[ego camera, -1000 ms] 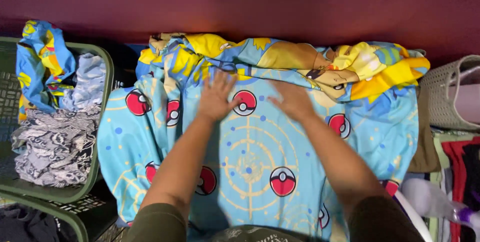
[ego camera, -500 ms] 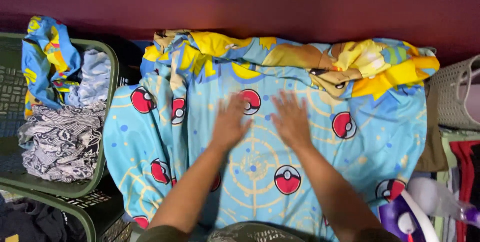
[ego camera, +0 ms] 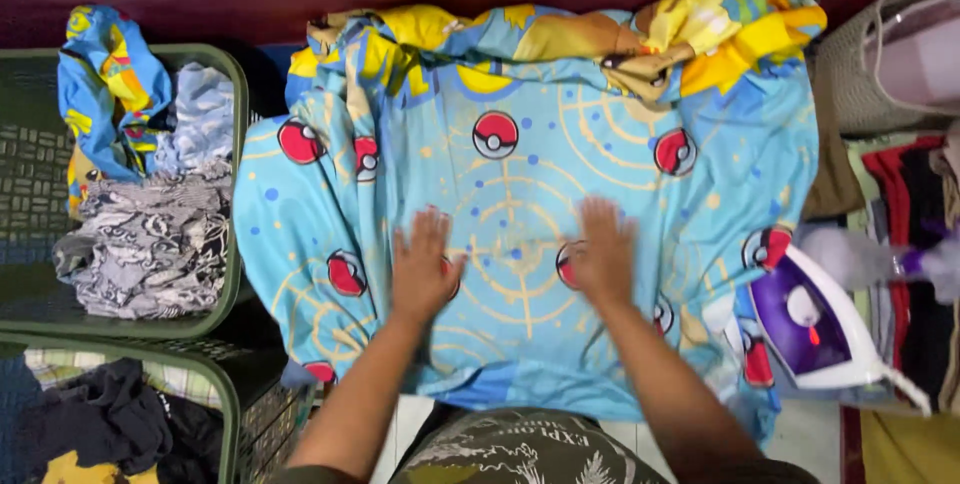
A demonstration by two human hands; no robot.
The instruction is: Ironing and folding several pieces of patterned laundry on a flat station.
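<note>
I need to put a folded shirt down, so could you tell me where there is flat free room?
The blue sheet lies flat and free beyond the left hand and right hand. It is bunched at the far edge, with the iron right and the full basket left.

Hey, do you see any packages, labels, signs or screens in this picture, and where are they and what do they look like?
No packages, signs or screens show.
Printed lettering on camouflage garment: bottom centre, at the person's waist, pale letters on green-brown cloth.
Patterned light-blue bedsheet: centre, printed with red-and-white balls and yellow rings; left hand and right hand lie flat on it.
White-and-purple steam iron: right edge of the sheet, no label visible.
</note>
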